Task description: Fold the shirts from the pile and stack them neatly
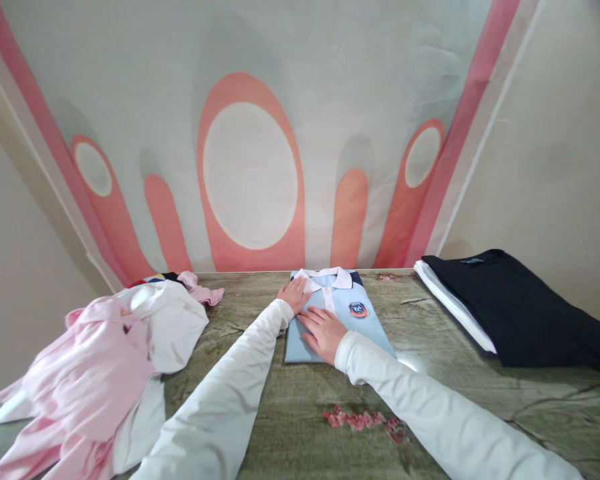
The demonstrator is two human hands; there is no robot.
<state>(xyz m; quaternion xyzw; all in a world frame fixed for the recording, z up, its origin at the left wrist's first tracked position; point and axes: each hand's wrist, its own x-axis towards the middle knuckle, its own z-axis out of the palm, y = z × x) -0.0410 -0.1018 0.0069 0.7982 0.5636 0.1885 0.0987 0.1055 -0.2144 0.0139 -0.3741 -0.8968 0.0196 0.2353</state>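
Note:
A light blue polo shirt [367, 333] lies folded in a neat rectangle near the far edge of the table, its white collar away from me. A round badge [358, 310] shows on its chest, and dark navy marks the shoulder. Flat on the shirt's left side, just below the collar, rests my left hand [295, 295], fingers stretched out. My right hand [324, 332] lies spread on the shirt's lower left part, close to the left one. Neither hand grips anything; both palms are against the cloth.
Rumpled pink and white clothes [90, 373] are heaped on the left. At the right, a black garment [520, 307] lies over a stack of folded white cloth [455, 307]. The wood-patterned table [290, 427] has a pink flower print. A patterned backdrop [330, 87] rises behind.

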